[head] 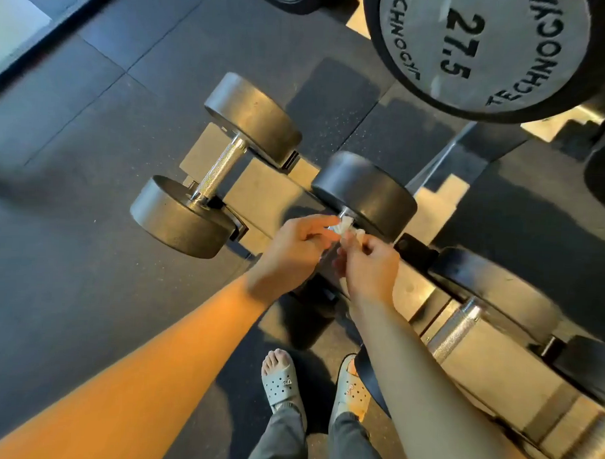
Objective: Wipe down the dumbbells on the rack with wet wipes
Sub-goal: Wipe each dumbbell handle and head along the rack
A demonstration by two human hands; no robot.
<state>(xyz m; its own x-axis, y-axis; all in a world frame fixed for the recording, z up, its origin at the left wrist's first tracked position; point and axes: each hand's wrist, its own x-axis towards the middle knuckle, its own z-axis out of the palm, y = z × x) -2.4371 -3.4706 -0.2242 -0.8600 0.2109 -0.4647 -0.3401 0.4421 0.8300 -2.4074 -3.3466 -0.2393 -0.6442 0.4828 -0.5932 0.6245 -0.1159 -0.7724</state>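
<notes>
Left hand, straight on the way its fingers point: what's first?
Likely the white wipe at the left hand's fingertips, then the middle dumbbell's far head. Depth is unclear from one view.

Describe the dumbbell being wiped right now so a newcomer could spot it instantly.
Start at the big end plate marked 27.5 at top right, then drop to the lower rack. It's the middle dumbbell there, its handle hidden by the left hand and right hand pinching a white wet wipe; both neighbours show bare knurled handles.
</notes>
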